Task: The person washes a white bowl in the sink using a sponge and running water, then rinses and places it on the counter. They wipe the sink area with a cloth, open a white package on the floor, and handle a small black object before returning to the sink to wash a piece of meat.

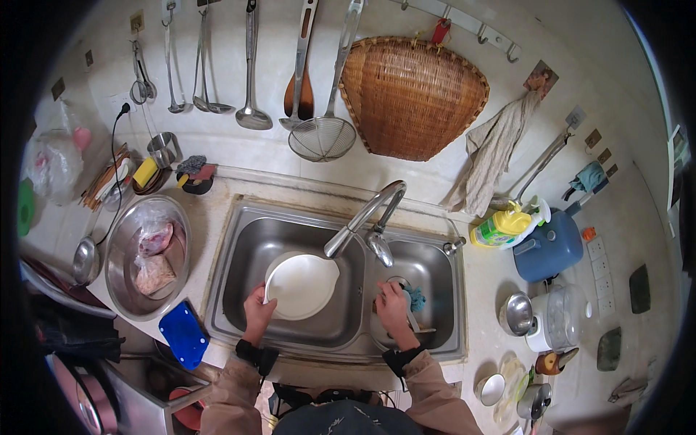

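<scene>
My left hand [259, 310] grips the rim of a white bowl [302, 286] with a pouring lip, held over the larger left basin [247, 261] of a double stainless steel sink. Another pale round edge shows just behind the bowl. Over the smaller right basin [437, 266] is my right hand [392, 304], its fingers bent. A teal cloth [416, 299] and a pale long-handled utensil [423, 330] lie in that basin, beside and partly beneath the hand; whether my fingers touch them is unclear. The chrome faucet [353, 231] arches above the left basin, with no water visible from it.
Left of the sink stand a steel basin [117, 261] with bagged meat and a blue lidded box [184, 335]. To the right are a yellow detergent bottle [500, 225], a blue jug [549, 244], a steel bowl [516, 314] and a white bowl [492, 390]. Utensils and a woven basket [413, 98] hang behind.
</scene>
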`<state>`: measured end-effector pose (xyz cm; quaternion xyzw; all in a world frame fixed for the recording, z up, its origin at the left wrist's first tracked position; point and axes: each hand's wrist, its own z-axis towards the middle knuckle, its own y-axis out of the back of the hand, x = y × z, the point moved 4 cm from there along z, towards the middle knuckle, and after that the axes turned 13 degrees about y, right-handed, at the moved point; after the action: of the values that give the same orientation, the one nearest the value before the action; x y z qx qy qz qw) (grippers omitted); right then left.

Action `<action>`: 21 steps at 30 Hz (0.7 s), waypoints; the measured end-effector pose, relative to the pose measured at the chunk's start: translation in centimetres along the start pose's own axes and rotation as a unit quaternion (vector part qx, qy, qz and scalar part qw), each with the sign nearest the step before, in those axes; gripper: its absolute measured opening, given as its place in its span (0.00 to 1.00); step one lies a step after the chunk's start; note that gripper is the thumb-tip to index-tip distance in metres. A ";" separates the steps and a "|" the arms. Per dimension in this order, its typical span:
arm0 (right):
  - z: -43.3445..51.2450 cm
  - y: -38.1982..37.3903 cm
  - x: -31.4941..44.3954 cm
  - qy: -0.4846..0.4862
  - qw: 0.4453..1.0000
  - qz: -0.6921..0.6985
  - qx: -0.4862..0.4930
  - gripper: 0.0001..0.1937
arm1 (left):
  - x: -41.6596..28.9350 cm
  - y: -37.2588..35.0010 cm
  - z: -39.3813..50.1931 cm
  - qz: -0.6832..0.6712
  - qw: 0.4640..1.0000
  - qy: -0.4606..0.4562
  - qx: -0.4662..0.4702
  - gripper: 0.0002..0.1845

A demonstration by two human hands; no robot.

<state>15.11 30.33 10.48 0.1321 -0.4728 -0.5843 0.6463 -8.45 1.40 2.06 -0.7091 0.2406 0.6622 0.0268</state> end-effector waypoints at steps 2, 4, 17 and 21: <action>-0.1 0.0 0.1 -0.006 1.000 0.014 0.000 0.14 | -1.2 0.6 -0.3 0.026 0.999 -0.022 -0.022 0.06; -0.3 -0.2 0.2 -0.020 0.999 0.026 0.017 0.15 | -2.8 1.3 -0.9 0.039 0.997 -0.055 -0.045 0.05; -1.0 0.3 0.7 0.006 1.000 0.018 0.016 0.12 | -13.0 4.2 -5.8 0.114 0.948 -0.256 -0.153 0.03; -1.2 0.6 0.7 0.017 0.999 0.031 0.001 0.12 | -14.6 5.1 -6.6 0.143 0.923 -0.314 -0.169 0.06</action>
<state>16.29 29.38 10.61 0.1274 -0.4663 -0.5613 0.6718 -4.40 -1.00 18.16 -0.4169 0.2028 0.8786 -0.1142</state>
